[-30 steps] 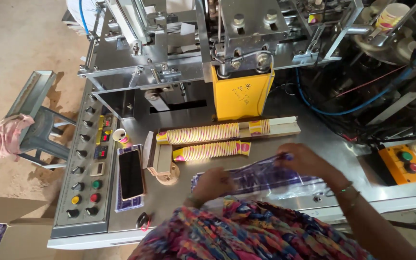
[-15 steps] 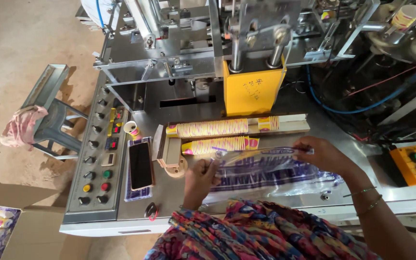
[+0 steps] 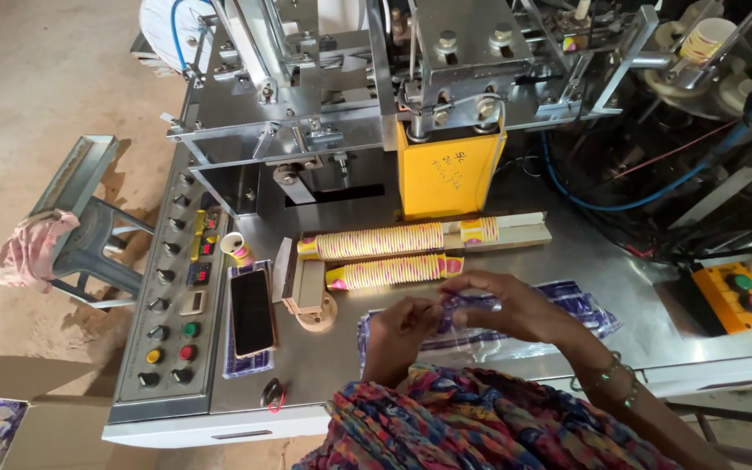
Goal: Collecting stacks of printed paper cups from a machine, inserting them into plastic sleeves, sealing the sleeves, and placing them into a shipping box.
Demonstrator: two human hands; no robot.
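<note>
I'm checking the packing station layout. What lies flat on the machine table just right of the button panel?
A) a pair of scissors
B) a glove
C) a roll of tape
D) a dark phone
D: a dark phone lies screen-up on the machine table beside the button panel, left of both hands working the clear plastic bag.

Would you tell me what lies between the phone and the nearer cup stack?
In the head view, a small upright holder block lies between the phone and the cup stack.
</note>
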